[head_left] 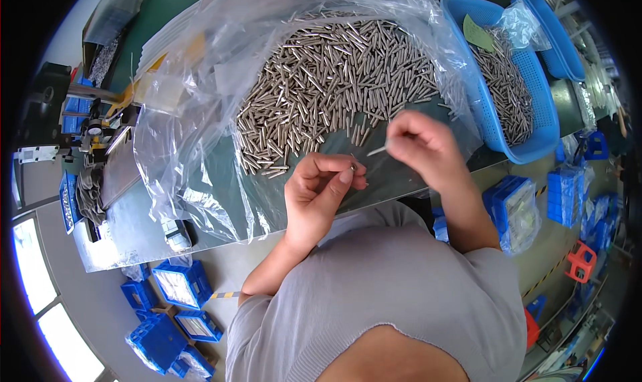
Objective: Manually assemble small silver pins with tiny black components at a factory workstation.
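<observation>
My right hand [424, 145] pinches a thin metal pin [377, 151] by one end, its free tip pointing left toward my left hand. My left hand [319, 191] is curled, thumb and forefinger closed on a very small metal part [352, 169] that I can barely make out. Both hands hover over the near edge of a clear plastic sheet [200, 114]. Just beyond them a large heap of short metal pins [334, 81] lies spread on that sheet.
A blue plastic basket [535, 124] with more pins stands at the right, a second blue basket [558, 48] behind it. Tools and small parts crowd the table's left end [93, 155]. Blue crates [177, 285] sit on the floor below.
</observation>
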Demonstrator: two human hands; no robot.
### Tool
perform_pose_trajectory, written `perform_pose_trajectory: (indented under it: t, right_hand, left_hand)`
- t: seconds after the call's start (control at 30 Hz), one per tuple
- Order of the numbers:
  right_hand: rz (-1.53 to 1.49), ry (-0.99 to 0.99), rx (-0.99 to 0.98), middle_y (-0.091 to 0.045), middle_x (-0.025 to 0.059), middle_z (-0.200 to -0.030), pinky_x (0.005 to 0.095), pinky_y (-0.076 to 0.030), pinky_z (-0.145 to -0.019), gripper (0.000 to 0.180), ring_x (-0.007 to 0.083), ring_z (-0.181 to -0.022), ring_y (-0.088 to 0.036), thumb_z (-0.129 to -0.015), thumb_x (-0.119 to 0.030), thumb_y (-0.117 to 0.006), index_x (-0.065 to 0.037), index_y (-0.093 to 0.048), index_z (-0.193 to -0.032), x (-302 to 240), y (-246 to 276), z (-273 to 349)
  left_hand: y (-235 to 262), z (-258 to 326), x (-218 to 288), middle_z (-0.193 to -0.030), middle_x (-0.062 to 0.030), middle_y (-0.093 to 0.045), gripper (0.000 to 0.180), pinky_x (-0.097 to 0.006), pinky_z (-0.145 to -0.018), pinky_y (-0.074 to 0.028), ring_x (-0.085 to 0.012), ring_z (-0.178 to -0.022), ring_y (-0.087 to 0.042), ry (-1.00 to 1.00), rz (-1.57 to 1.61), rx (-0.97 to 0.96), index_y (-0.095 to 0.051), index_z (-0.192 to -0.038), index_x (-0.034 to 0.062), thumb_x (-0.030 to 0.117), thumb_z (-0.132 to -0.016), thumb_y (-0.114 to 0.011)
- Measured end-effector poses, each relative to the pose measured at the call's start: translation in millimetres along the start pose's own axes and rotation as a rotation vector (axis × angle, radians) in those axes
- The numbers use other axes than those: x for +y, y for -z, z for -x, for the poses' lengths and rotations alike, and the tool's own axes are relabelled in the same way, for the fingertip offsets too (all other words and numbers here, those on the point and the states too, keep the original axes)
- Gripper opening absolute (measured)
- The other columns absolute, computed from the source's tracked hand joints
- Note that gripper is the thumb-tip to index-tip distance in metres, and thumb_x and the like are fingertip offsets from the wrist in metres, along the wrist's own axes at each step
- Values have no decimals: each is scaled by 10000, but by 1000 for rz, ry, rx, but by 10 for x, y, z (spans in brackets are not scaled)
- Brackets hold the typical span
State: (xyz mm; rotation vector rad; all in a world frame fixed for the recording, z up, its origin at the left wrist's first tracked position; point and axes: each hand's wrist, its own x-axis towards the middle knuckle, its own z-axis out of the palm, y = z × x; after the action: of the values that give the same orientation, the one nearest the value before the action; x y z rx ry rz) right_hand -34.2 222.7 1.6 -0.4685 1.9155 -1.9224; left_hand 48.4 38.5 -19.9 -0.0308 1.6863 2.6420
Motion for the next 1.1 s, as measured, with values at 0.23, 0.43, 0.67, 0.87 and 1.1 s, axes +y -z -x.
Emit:
perform_pose_trajectory:
  t: [0.23, 0.43, 0.67, 0.87, 1.1]
  right_hand:
    - [-573, -160, -112, -540, 37, -787, 220, -402, -509, 110, 95, -615, -497, -868, -78, -517, -6, -550, -945, 48, 280, -107]
    - [866, 372, 47, -541, 54, -722, 325, -439, -534, 178, 217, -609, -559, -705, -67, -688, -95, -629, -871, 53, -2, -157]
    - [991, 458, 1, -528, 60, -730, 361, -448, -572, 132, 258, -668, -557, -716, -69, -678, -65, -560, -774, 50, -30, -146]
    - [510, 333, -63, -491, 68, -728, 301, -394, -562, 100, 202, -635, -503, -775, -39, -643, -19, -548, -798, -97, -20, -62]
    - [545, 371, -121, -492, 62, -723, 288, -386, -542, 94, 182, -608, -491, -783, -36, -644, -18, -554, -805, -93, -66, -62]
  left_hand:
    - [-13, 5, -1, -964, -143, -611, 82, -275, -752, -514, -161, -808, -613, -9, 33, 19, -519, -966, -28, -55, -891, -500]
    - [-15, -7, 11, -967, -147, -612, 77, -277, -750, -515, -160, -802, -611, -6, 54, 32, -517, -965, -24, -48, -894, -497]
    - [-19, -6, 13, -966, -147, -610, 78, -274, -749, -511, -159, -793, -609, -10, 48, 40, -510, -966, -28, -52, -895, -488]
    - [-32, -9, 11, -965, -147, -610, 78, -273, -748, -512, -159, -795, -609, 13, 6, 52, -503, -975, -38, -46, -898, -489]
    - [-32, 2, 8, -958, -135, -612, 93, -273, -751, -520, -161, -810, -617, 33, -35, 34, -505, -990, -43, -47, -897, -496]
